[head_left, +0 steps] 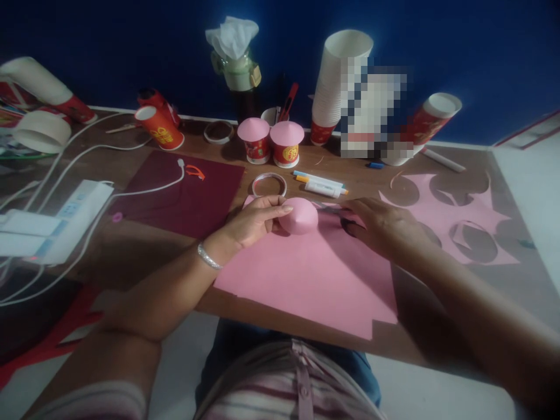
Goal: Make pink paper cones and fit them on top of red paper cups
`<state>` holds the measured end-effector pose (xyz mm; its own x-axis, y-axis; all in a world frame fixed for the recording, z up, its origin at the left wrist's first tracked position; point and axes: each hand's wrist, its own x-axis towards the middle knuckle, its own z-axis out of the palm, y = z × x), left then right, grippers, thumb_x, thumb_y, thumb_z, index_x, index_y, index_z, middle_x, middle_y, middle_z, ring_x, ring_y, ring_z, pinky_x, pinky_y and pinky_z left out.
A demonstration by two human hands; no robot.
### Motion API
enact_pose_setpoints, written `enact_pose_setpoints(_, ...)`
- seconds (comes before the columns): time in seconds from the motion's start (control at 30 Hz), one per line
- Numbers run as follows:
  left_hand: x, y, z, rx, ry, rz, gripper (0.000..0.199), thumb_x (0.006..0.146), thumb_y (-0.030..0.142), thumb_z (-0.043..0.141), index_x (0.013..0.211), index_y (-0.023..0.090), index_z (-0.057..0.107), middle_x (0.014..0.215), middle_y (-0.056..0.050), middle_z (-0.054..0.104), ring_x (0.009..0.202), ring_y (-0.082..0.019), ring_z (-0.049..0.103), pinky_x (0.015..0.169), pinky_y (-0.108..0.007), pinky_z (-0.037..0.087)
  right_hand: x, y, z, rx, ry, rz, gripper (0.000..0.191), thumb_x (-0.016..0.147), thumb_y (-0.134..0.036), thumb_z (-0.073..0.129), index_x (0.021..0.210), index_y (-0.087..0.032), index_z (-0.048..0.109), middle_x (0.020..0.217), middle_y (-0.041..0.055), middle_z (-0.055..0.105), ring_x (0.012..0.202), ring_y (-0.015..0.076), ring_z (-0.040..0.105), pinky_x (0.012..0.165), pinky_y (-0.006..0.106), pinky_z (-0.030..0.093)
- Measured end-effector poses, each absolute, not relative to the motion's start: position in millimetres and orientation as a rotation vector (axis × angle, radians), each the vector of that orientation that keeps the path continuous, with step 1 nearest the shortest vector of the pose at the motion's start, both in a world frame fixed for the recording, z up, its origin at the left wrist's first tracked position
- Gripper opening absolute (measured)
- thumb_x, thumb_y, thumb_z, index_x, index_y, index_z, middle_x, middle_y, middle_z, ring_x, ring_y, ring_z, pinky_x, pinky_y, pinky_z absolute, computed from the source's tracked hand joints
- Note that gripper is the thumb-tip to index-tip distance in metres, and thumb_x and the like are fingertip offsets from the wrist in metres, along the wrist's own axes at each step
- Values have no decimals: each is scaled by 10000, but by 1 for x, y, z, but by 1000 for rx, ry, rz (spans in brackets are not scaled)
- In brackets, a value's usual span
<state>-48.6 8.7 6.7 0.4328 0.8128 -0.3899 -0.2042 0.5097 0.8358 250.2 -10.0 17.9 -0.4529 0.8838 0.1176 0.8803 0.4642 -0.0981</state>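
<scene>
A small pink paper cone [299, 217] is pinched by its left edge between the thumb and fingers of my left hand [262, 219]. My right hand [377, 224] is closed around the dark handles of a pair of scissors [331, 209]. Their blades point left, close to the right edge of the cone; whether they touch it I cannot tell. Both hands are over pink paper sheets [301, 280] on the table. Behind them stand two short red cups [256, 150] topped with pink paper cones [287, 133].
Cut pink scraps [455, 216] lie at right. Markers [321, 185] and a tape roll [269, 185] are behind the sheets. A tall paper cup stack [336, 76] stands near the wall. At left are dark red paper [175, 192], a power strip [76, 219] and white cables.
</scene>
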Motion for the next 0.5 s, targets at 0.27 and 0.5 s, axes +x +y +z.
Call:
enact_pose_setpoints(0.27,-47,5,8,869,850,755,356,731,388,913,872,166,673,862,-20,706,812,-162,682,793,-358,619,249,-8,7,-1564,-2513,-59,413,922,-263,658,1331,-219,687,1211,110,787,988,328,754,647,372,520)
enact_pose_setpoints(0.5,-46,4,6,960,873,817,347,737,404,910,850,165,686,827,-2,654,759,-126,615,662,-242,539,242,-12,0,-1543,-2193,231,339,916,-288,657,1245,-255,734,1061,66,824,790,241,757,658,327,535)
